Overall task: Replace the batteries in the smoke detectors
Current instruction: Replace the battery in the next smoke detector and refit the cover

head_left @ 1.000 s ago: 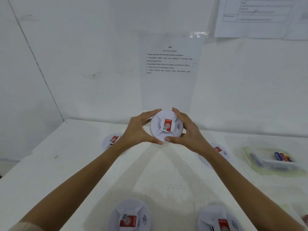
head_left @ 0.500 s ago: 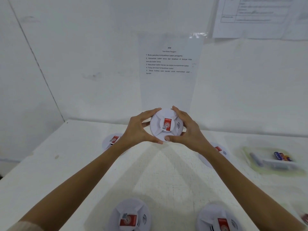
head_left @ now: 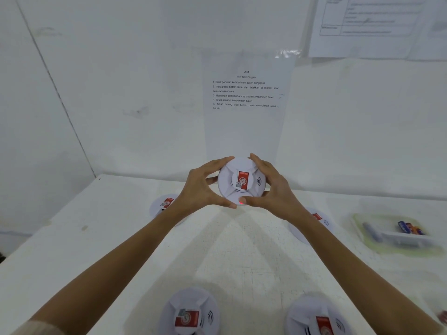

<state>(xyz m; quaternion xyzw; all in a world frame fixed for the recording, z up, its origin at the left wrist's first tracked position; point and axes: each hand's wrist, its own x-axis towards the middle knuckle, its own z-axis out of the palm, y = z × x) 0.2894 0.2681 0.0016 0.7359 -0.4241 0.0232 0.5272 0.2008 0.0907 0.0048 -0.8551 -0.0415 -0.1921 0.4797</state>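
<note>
Room: a white wall (head_left: 121, 68) fills the upper half of the frame, and it meets a white surface (head_left: 242, 257) that fills the lower half.
Papers: a printed sheet of numbered steps (head_left: 245, 97) is taped at upper centre. A second sheet (head_left: 375, 22) sits in the upper right corner, too blurred to read.
Resting detectors: four lie face up with covers on, at mid left (head_left: 164, 205), mid right behind the wrist (head_left: 319, 221), bottom centre (head_left: 189, 313) and bottom right (head_left: 319, 317).
Tray: a pale tray (head_left: 362, 228) at the right edge holds loose batteries (head_left: 408, 227).
Held detector: the fifth smoke detector (head_left: 242, 181) is at the centre of the frame, lifted off the surface with its face toward the camera and its cover closed.
Left grip (head_left: 200, 189): fingers and thumb curl round the detector's left rim and hold it.
Right grip (head_left: 273, 189): fingers wrap the right rim, and the thumb tip presses at the lower edge.
Light: a small red light (head_left: 241, 202) glows just beside that thumb.
Progress: the glow and closed cover suggest this unit already has its batteries and is now being tested, so it looks nearly done. The pictures do not show which of the other four have been serviced, so how much is left is unclear.
</note>
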